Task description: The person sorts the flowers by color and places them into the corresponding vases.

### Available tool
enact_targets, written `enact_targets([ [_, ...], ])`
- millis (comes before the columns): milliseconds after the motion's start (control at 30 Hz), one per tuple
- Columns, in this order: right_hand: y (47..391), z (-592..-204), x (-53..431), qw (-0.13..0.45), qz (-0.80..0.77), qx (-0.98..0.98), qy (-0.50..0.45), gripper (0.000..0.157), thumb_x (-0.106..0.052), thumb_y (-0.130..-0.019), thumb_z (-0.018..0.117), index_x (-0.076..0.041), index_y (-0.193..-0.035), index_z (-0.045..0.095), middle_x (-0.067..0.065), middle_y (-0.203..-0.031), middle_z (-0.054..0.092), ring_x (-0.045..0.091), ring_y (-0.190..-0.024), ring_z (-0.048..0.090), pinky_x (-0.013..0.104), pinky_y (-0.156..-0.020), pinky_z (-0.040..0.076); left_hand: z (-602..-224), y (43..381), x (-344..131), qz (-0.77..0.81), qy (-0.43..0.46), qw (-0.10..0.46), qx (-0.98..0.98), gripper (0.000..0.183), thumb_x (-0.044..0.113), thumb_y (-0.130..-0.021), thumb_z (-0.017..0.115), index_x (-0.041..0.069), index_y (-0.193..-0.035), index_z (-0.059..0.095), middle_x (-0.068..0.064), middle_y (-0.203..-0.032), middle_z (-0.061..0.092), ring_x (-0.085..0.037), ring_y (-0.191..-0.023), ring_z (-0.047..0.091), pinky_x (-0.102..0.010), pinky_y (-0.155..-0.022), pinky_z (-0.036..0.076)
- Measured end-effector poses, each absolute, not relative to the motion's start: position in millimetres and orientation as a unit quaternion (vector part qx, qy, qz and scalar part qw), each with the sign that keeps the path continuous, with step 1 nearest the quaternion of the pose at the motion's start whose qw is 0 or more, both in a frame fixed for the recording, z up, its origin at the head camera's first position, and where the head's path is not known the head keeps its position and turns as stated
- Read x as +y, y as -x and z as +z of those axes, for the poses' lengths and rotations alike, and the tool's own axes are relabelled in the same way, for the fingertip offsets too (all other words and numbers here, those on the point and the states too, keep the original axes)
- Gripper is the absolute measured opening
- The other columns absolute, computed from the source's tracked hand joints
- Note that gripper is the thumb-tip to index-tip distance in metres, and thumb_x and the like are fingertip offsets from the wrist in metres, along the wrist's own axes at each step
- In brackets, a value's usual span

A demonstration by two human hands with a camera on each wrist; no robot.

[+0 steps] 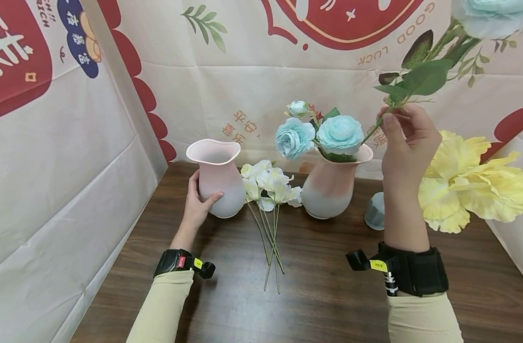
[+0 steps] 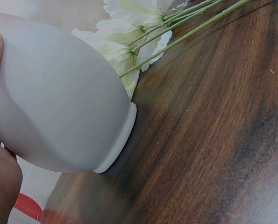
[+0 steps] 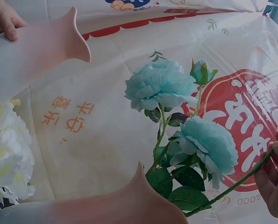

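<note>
My left hand [image 1: 195,202] holds the side of a pink-and-white vase [image 1: 222,188] with a wavy rim, upright on the table at the left. In the left wrist view the vase's pale body [image 2: 59,93] and foot fill much of the picture. A matching vase [image 1: 330,188] on the right bears light blue flowers [image 1: 339,134] and a bud. Above and right of it, my right hand [image 1: 409,147] pinches the green stem of another artificial flower, whose light blue bloom [image 1: 497,19] is partly cut off at the top edge. That stem [image 3: 237,184] slants down to the right vase's mouth.
White flowers [image 1: 270,181] lie between the vases, their thin stems pointing toward me. A grey-blue cup-like object [image 1: 375,213] sits right of the right vase, partly behind my forearm. Large yellow flowers [image 1: 467,176] are at the right. Printed cloth hangs behind the wooden table [image 1: 321,295].
</note>
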State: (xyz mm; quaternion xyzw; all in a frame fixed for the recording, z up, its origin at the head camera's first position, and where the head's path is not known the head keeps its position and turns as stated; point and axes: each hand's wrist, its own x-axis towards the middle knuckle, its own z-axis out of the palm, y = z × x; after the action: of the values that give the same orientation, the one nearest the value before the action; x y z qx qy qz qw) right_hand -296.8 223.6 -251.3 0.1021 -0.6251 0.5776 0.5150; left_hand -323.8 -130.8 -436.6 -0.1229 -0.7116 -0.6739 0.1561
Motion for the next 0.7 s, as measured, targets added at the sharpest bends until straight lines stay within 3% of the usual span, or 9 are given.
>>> enact_targets([
  [100,297.2,-251.7,226.0,0.457,0.592,-0.662,-0.055,0.019,0.008,-0.085,0.061,-0.004,-0.093,0.074,-0.004,-0.084,0.069,0.018,-0.080,0.064,0.020,-0.074,0.050,-436.5,323.7,-131.5,-0.671,0.123,0.157,-0.714,0.080,-0.007,-0.080,0.068,-0.002,-0.145,0.022,-0.023,-0.147,0.033,-0.030,-0.131,0.034,-0.053,-0.112,0.025],
  [200,295.5,-253.3,227.5,0.373,0.575,-0.728,-0.003,0.025,0.004,-0.089,0.055,-0.005,-0.109,0.067,0.001,-0.103,0.065,0.018,-0.099,0.062,0.024,-0.089,0.050,-436.6,324.2,-132.0,-0.670,0.123,0.157,-0.715,0.080,-0.008,-0.079,0.068,-0.003,-0.145,0.023,-0.023,-0.147,0.033,-0.031,-0.131,0.034,-0.054,-0.112,0.024],
  [367,289.6,-257.5,228.1,0.296,0.536,-0.790,0.011,0.053,0.007,-0.088,0.038,-0.006,-0.139,0.040,0.007,-0.135,0.046,0.012,-0.119,0.040,0.026,-0.104,0.032,-437.3,325.7,-132.5,-0.673,0.126,0.157,-0.712,0.080,-0.008,-0.079,0.068,-0.003,-0.144,0.023,-0.023,-0.146,0.033,-0.032,-0.130,0.034,-0.055,-0.111,0.025],
  [533,283.8,-256.4,226.5,0.262,0.617,-0.742,0.019,0.075,0.008,-0.089,0.030,-0.014,-0.153,-0.001,0.008,-0.158,0.010,0.013,-0.139,0.015,0.023,-0.118,0.009,-437.0,325.7,-132.5,-0.675,0.128,0.157,-0.710,0.080,-0.008,-0.079,0.068,-0.003,-0.145,0.022,-0.024,-0.146,0.032,-0.031,-0.130,0.034,-0.054,-0.111,0.024],
  [700,280.9,-258.8,221.8,0.266,0.665,-0.698,0.000,0.080,0.010,-0.088,0.038,-0.012,-0.153,-0.002,0.011,-0.158,0.007,0.017,-0.140,0.013,0.025,-0.119,0.010,-435.7,325.7,-132.7,-0.672,0.127,0.155,-0.713,0.080,-0.006,-0.080,0.068,-0.003,-0.145,0.022,-0.024,-0.147,0.031,-0.030,-0.131,0.033,-0.054,-0.112,0.024],
])
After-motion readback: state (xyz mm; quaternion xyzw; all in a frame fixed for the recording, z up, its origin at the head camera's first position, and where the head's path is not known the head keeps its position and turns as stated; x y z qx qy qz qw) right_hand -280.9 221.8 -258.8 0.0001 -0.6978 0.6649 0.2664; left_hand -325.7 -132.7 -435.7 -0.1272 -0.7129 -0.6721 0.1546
